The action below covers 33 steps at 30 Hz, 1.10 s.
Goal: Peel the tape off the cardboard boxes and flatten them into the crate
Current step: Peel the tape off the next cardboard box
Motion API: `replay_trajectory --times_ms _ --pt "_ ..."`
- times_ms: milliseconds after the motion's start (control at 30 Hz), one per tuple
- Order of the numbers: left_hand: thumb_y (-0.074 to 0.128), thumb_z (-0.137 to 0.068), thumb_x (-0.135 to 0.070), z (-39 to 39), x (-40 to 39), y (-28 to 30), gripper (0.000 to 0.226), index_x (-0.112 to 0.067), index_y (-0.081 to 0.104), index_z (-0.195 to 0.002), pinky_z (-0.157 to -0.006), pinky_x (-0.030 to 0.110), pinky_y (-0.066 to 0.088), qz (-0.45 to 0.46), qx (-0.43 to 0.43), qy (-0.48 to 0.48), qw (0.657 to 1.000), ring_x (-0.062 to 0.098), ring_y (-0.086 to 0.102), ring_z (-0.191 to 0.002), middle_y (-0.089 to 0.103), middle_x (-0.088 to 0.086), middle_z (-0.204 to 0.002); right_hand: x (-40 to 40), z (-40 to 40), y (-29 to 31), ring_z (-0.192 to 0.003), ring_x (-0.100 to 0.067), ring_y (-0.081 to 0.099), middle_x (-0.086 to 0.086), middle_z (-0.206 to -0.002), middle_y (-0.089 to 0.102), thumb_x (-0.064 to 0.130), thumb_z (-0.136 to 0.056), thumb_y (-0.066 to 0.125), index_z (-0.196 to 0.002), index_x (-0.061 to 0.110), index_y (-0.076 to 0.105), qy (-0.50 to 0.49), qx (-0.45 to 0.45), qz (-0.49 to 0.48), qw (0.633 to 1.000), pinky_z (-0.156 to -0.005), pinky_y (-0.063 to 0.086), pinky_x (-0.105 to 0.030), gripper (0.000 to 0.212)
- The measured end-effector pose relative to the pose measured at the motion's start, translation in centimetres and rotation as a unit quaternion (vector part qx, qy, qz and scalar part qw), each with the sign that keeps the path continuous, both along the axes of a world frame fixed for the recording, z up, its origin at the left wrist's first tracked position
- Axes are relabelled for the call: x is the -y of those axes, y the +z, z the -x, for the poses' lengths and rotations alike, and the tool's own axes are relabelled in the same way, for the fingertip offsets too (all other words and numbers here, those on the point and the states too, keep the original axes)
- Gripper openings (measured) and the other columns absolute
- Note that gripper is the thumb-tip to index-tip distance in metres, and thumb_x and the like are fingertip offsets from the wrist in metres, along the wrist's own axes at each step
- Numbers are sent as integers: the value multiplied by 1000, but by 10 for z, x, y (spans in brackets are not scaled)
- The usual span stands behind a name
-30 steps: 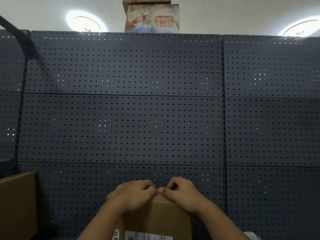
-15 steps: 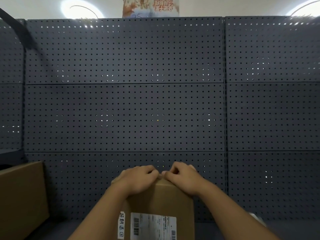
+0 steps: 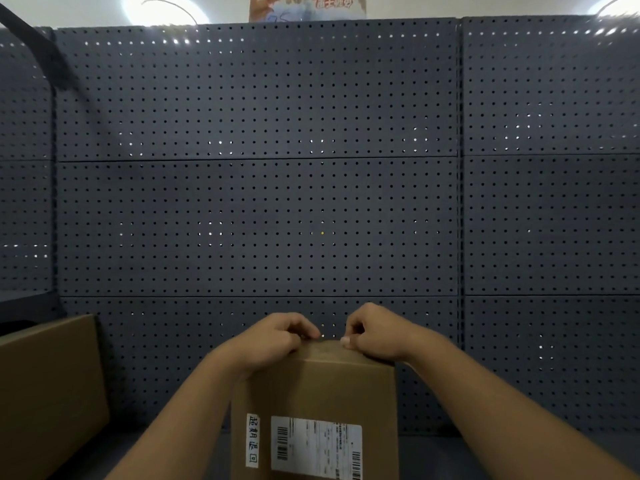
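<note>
Shop stockroom — grey pegboard shelving, cardboard boxes.

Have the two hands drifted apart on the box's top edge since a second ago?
Yes. The left hand and right hand show a wider gap now over the box top edge.

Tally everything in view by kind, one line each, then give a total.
Plain cardboard boxes: 2, the labelled box under both hands and the side box at the left edge
Printed carton atop the pegboard: 1
Hands: 2, left hand and right hand
Ceiling lights: 2, left light and right light
Total: 7
</note>
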<state>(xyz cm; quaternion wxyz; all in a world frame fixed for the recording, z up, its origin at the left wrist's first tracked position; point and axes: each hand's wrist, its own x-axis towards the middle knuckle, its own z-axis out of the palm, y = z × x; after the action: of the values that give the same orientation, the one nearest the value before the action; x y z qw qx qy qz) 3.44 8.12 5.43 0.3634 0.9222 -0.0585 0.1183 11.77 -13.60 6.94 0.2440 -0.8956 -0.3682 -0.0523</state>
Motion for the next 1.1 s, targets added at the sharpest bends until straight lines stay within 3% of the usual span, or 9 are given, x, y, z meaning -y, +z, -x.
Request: replay_trajectory --times_ms 133,333,467,567,667,767,867,967,1100 --pt "50 -102 -7 -4 4 -3 34 -32 70 -113 -86 19 44 -26 15 5 1000 3 59 -109 65 -11 -118 5 -8 0 -94 -18 70 -2 -93 75 38 -92 75 -83 15 76 6 -24 -19 1000 -88 60 -40 25" --pt "50 -101 -5 -1 4 -1 34 -28 72 -114 -82 15 42 -13 11 10 1000 2 59 -108 67 -11 -116 6 -8 23 -85 -10 72 4 -86 78 41 -84 84 -88 18 83 19 -65 34 997 -72 55 -22 24" --pt "46 -98 1 -2 5 0 40 -25 73 -113 -84 13 41 -3 9 11 1000 1 59 -109 68 -11 -116 0 -7 31 -82 -10 71 5 -82 77 40 -85 82 -87 15 84 10 -78 71 994 -81 56 -25 25" --pt "42 -94 7 -2 5 1 47 -23 73 -112 -85 13 43 0 16 12 1000 3 60 -110 70 -9 -115 -3 -2 32 -68 -14 57 2 -67 63 48 -86 77 -81 5 79 -3 -72 67 995 -73 49 -31 43" --pt "39 -91 12 -1 3 0 53 -24 72 -114 -89 14 42 -8 15 10 1000 4 60 -115 69 -8 -117 -2 4 30 -69 -15 57 -1 -72 62 62 -82 74 -89 5 80 -4 -51 81 995 -66 45 -34 58" --pt "40 -92 12 1 4 -1 54 -25 70 -119 -87 10 40 -23 15 12 1000 0 58 -116 68 -11 -120 -6 8 27 -69 -15 60 -2 -73 65 60 -86 72 -87 8 79 -3 -31 92 995 -64 48 -33 52" --pt "47 -101 -9 0 7 -2 37 -32 68 -122 -93 16 43 -42 6 19 999 5 58 -115 65 -15 -121 -5 10 20 -72 -17 64 -4 -79 70 60 -90 66 -88 12 77 -6 -6 100 995 -67 54 -37 50" --pt "39 -95 -64 -6 11 -8 37 -55 56 -127 -103 40 43 -140 -18 56 988 9 56 -119 61 -24 -129 12 7 4 -68 -19 57 1 -84 73 50 -100 57 -91 12 76 17 -2 47 999 -67 51 -40 43" --pt "27 -100 -72 -9 19 -10 45 -58 50 -135 -95 39 39 -229 4 102 968 19 54 -125 58 -17 -140 34 8 -24 -90 -14 66 16 -103 71 41 -103 59 -98 19 79 16 -56 -120 991 -86 54 -35 30"
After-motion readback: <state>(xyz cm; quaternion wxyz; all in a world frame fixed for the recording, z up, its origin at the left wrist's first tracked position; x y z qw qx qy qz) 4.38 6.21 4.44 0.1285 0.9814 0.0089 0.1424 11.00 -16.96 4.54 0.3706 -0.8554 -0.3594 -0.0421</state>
